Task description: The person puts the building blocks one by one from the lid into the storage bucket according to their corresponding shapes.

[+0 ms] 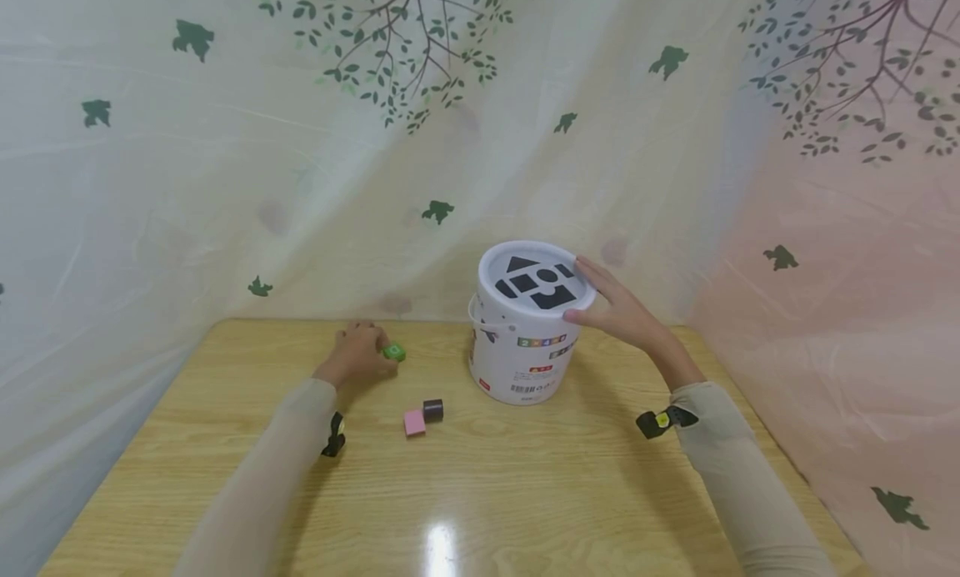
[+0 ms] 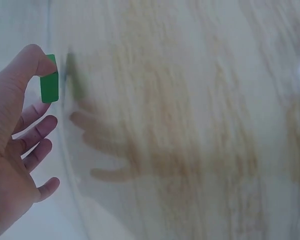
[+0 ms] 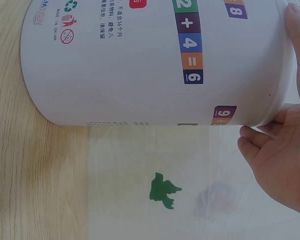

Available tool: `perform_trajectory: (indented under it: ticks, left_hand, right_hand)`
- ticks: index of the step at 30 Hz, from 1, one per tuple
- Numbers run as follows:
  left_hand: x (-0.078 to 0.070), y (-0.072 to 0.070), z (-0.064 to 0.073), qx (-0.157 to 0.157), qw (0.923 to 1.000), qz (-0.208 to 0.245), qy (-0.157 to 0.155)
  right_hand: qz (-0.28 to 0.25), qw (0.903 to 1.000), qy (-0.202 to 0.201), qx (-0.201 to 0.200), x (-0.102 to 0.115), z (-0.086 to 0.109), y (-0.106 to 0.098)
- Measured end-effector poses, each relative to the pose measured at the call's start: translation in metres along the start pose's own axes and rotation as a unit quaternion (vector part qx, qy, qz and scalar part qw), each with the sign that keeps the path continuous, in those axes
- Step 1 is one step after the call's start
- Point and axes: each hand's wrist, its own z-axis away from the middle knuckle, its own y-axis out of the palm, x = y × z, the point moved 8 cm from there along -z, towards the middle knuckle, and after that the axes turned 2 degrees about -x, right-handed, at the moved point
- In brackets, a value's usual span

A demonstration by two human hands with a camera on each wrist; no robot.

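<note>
Between thumb and index finger, my left hand (image 1: 358, 353) pinches a small green block (image 1: 394, 352); in the left wrist view the green block (image 2: 49, 86) shows edge-on, the other fingers spread loosely below. My right hand (image 1: 622, 310) holds the rim of a white bucket (image 1: 525, 360), thumb at the front and fingers around the far right side. The bucket's lid (image 1: 536, 275) has dark cut-out shapes in it. In the right wrist view the right hand (image 3: 285, 155) grips the bucket's top edge. A pink square block (image 1: 414, 423) and a dark block (image 1: 433, 410) lie on the table.
The wooden table (image 1: 480, 494) meets a pale curtain (image 1: 360, 185) printed with leaves and branches along its back edge. A thin handle (image 1: 472, 312) hangs at the bucket's left side. A dark wrist strap (image 1: 666, 421) sits on the right sleeve.
</note>
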Motion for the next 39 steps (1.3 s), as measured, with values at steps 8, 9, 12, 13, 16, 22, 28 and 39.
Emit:
perform_trajectory:
  ticks: [8,9,12,13,16,22,28,39]
  left_hand:
    - [-0.012,-0.016,-0.005,-0.02,0.9991,0.033,0.016]
    - [-0.015,-0.019,-0.005,-0.024,0.999,0.033,0.02]
    - [-0.022,-0.029,-0.006,-0.036,0.9983,0.04,0.022]
    - [-0.026,-0.033,-0.006,-0.041,0.9981,0.039,0.026]
    - [-0.037,-0.046,-0.007,-0.054,0.9971,0.042,0.034]
    - [-0.06,-0.067,-0.011,-0.078,0.9951,0.035,0.049]
    - [-0.086,-0.089,-0.015,-0.112,0.9908,0.045,0.063]
    - [-0.152,-0.124,-0.021,-0.158,0.9804,0.047,0.109]
  right_hand:
    - [-0.001,1.0,0.0,-0.002,0.002,0.0,-0.002]
    - [-0.002,1.0,0.0,-0.003,0.002,0.0,-0.002]
    - [-0.002,1.0,0.0,-0.003,0.003,0.0,-0.002]
    - [-0.001,1.0,0.001,-0.002,0.003,0.0,-0.002]
    - [-0.001,1.0,0.004,-0.003,0.002,0.0,-0.002]
    - [-0.002,1.0,0.005,-0.001,0.002,0.0,-0.001]
    - [-0.002,1.0,0.006,-0.001,0.0,0.0,-0.001]
    - [-0.002,1.0,0.005,-0.002,-0.001,0.0,0.0]
